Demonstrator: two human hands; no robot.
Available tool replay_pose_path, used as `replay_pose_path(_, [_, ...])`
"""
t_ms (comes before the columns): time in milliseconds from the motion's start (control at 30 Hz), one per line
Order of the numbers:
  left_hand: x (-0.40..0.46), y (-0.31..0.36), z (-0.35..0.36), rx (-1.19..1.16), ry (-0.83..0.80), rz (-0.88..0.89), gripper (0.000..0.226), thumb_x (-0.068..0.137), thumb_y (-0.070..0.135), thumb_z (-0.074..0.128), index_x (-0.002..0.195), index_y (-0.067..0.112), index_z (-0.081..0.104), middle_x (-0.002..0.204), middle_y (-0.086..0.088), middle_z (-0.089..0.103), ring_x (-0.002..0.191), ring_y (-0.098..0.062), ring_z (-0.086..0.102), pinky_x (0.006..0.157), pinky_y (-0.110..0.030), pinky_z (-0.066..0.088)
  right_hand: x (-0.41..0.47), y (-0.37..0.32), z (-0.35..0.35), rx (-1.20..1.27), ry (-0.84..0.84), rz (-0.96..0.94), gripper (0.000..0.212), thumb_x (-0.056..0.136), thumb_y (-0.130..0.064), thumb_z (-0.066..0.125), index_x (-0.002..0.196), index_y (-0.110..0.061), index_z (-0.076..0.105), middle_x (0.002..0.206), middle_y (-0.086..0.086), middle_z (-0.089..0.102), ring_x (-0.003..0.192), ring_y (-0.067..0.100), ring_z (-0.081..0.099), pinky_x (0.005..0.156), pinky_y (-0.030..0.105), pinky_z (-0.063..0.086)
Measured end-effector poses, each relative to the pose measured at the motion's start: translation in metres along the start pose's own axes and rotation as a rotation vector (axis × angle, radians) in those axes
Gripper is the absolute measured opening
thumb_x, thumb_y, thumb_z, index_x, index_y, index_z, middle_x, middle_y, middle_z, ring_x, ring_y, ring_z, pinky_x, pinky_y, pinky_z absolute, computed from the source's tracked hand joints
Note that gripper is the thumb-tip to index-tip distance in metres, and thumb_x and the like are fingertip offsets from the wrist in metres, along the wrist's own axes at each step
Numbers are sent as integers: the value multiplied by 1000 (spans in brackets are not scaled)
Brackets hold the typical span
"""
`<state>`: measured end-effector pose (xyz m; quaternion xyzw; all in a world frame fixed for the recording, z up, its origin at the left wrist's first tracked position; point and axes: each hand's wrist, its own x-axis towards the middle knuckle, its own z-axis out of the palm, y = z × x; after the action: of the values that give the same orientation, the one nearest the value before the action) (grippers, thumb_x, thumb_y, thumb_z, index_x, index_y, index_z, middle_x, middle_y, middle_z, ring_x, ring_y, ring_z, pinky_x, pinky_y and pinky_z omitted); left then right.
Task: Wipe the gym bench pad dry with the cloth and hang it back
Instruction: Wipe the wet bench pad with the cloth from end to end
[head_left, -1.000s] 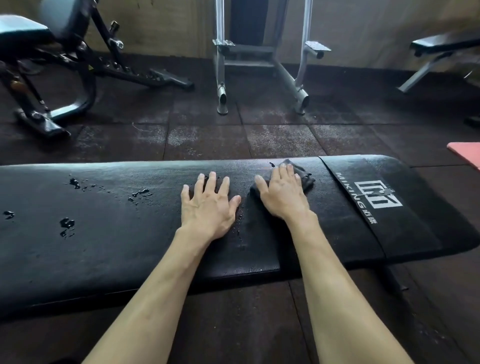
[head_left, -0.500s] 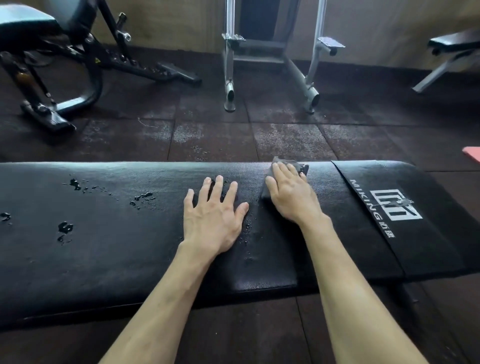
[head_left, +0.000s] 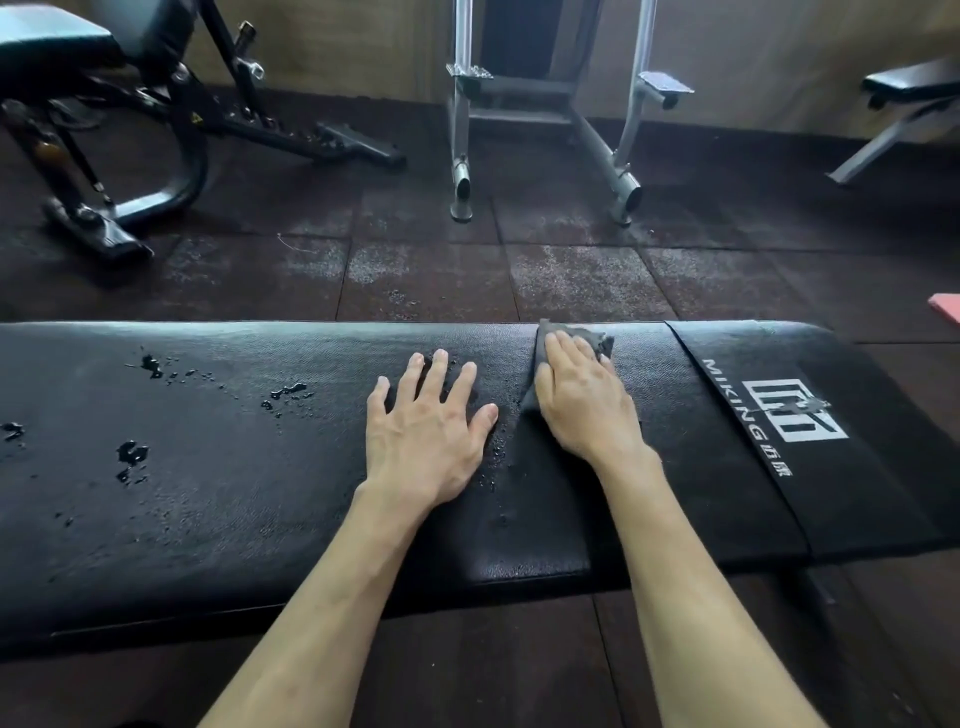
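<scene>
cloth (head_left: 597, 343) slid farther up pad (head_left: 208, 467), under r fingers (head_left: 566, 358).

Dark grey cloth (head_left: 597, 345): mostly hidden beneath the flat right hand (head_left: 582, 400).
Long black padded bench pad (head_left: 208, 467): left end cut off by the frame.
Pink flat object (head_left: 946, 307): only a corner shows; cannot tell what it is.

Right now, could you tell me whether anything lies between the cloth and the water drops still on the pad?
Yes. The left hand rests flat on the bench pad, directly between the cloth under the right hand and the water drops farther left. Nothing else sits on that stretch.
</scene>
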<state>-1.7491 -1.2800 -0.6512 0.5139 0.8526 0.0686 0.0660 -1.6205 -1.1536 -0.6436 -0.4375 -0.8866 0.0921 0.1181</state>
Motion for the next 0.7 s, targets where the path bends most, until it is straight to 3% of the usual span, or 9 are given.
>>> replay_pose_path(100, [-1,0,-1,-10,-12,-1,63,102,63,17,160,39,10,171,5,1,157,-18,-4,125,-50,2,-28,22,-11,13,-24,66,46,99,-28,36,142,-13,44,155,3,39,145,21,31,120,43,23])
replay_pose_path(233, [0,1,-3,-29,-10,-10,63,102,62,18,160,38,12,171,4,3,157,-18,-3,125,-51,2,3,35,-19,8,-35,202,37,100,-24,32,129,-6,46,144,14,46,135,35,40,116,52,25])
replay_pose_path(400, [0,2,-2,-25,-19,-21,62,102,63,18,159,39,13,171,5,3,157,-17,-3,125,-51,2,-21,-16,-4,26,1,17,39,103,-26,32,134,-8,47,146,8,47,137,28,39,113,45,28])
replay_pose_path(500, [0,2,-3,-43,-26,-30,62,102,62,20,159,39,14,171,5,3,157,-16,-3,125,-50,2,-66,-9,-6,54,1,-20,47,99,-32,33,143,-21,46,154,-4,41,144,20,34,117,41,31])
replay_pose_path(600, [-2,2,-5,-68,-22,-28,61,102,60,23,159,37,17,171,2,6,157,-18,-1,126,-51,2,-88,26,-17,65,-8,102,48,92,-36,36,138,-28,49,153,-9,43,139,26,42,110,48,40])
replay_pose_path(700, [-13,2,-10,-108,46,-12,57,104,55,29,157,32,28,169,-4,19,156,-21,11,125,-52,9,-70,34,-23,-5,10,204,41,98,-29,37,135,-18,49,152,4,43,139,33,38,113,49,35])
